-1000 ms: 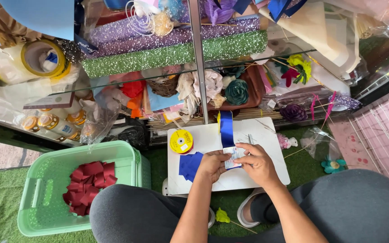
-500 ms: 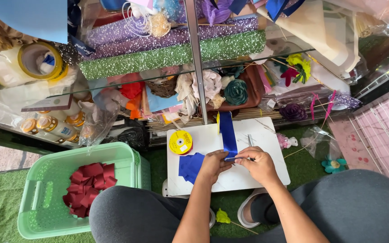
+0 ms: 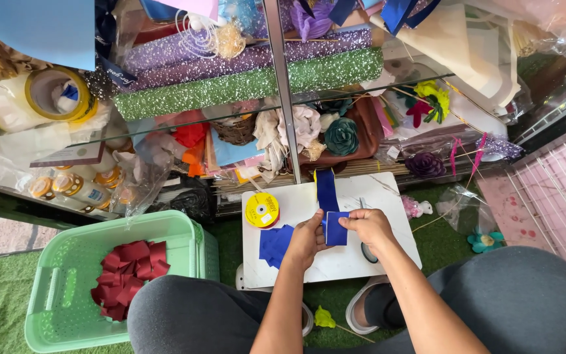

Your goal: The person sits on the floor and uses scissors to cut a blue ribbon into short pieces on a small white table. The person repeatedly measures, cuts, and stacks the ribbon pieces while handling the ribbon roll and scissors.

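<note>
Hands folding blue ribbon over a white board

Green basket [image 3: 67,262] sits on the left, and I see red ribbon pieces [image 3: 129,278] piled inside it. Right of it lies the white board [image 3: 388,196], a bit smaller. On the board I see cut blue pieces [image 3: 273,244] and a small yellow tape roll [image 3: 261,210]. My left hand [image 3: 306,239] and right hand [image 3: 369,226] meet over the board. Both pinch the blue ribbon [image 3: 332,219] with closed fingers, and its long end runs far up the board.

two hands [image 3: 306,239] at 6 o'clock, one yellow spool [image 3: 261,210] at 9, one green basket [image 3: 67,262] at 8, three glitter rolls [image 3: 250,82] at 12
</note>
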